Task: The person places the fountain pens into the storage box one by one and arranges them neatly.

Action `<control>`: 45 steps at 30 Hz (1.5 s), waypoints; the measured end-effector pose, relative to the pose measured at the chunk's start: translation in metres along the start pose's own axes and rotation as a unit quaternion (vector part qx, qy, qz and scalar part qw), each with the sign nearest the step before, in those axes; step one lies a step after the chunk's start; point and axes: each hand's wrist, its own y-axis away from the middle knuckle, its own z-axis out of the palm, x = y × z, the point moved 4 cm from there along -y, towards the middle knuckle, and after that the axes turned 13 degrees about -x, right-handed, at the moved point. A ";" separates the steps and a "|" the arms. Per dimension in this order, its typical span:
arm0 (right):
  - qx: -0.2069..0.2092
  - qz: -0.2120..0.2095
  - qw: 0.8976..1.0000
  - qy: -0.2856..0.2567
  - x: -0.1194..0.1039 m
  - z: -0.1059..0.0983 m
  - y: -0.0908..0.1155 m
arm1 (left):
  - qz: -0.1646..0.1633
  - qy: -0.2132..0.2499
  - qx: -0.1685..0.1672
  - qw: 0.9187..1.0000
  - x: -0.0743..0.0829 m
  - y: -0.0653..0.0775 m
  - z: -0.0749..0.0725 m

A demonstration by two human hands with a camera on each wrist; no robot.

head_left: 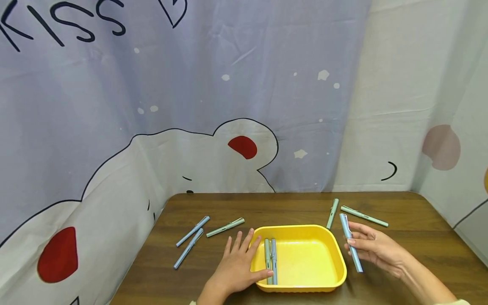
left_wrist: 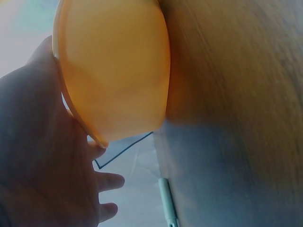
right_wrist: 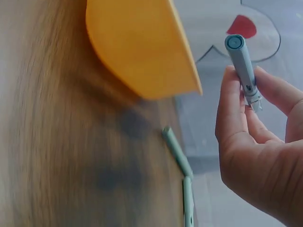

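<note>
My right hand (head_left: 377, 246) pinches a blue pen (head_left: 351, 243) between thumb and fingers, held above the table just right of the yellow tray (head_left: 339, 271). In the right wrist view the pen (right_wrist: 243, 61) points its round end at the camera. My left hand (head_left: 238, 267) lies with spread, straight fingers over the tray's left rim. Seen from the left wrist, that hand (left_wrist: 52, 137) rests along the edge of the tray (left_wrist: 116, 75). Inside the tray, a green pen (head_left: 267, 254) and a blue pen (head_left: 274, 258) lie side by side at the left.
Left of the tray lie two blue pens (head_left: 193, 231) (head_left: 188, 248) and a green pen (head_left: 225, 227). Behind the tray's right corner are two more green pens (head_left: 333, 214) (head_left: 364, 216). A printed curtain (head_left: 305, 106) hangs behind the wooden table (head_left: 152, 271).
</note>
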 end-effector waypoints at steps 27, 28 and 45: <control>-0.027 0.042 0.997 -0.066 0.011 0.074 -0.048 | -0.002 0.001 -0.002 1.000 0.001 0.001 -0.001; -0.026 0.043 0.996 -0.067 0.012 0.076 -0.051 | -0.002 0.000 -0.002 1.000 0.001 0.001 -0.001; 0.059 0.072 0.996 -0.018 0.032 0.092 -0.083 | -0.003 -0.004 0.001 1.000 0.001 0.000 -0.001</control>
